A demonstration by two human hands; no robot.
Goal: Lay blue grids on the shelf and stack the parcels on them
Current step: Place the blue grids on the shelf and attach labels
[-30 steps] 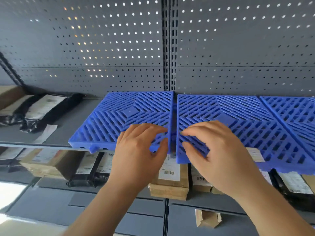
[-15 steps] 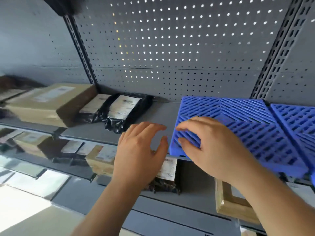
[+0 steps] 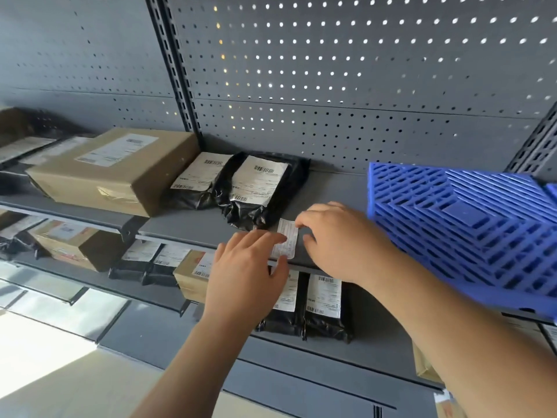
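Observation:
A blue grid (image 3: 470,224) lies on the grey shelf (image 3: 331,188) at the right, its front edge hanging past the shelf lip. My left hand (image 3: 244,276) and my right hand (image 3: 340,239) hover at the shelf's front edge, left of the grid, with relaxed fingers around a small loose paper label (image 3: 287,236) lying on the shelf; neither hand holds anything. Just behind the label sit two black bagged parcels (image 3: 259,188), and farther left a brown cardboard parcel (image 3: 117,170).
A perforated back panel (image 3: 331,70) rises behind the shelf, with a slotted upright (image 3: 174,70) at the left. The shelf below (image 3: 316,348) holds more black bags (image 3: 319,300) and brown boxes (image 3: 72,245). Bare shelf lies between the black parcels and the grid.
The view has swung left. Both hands have come off the blue grid and moved left along the shelf edge to the loose paper label beside the black parcels.

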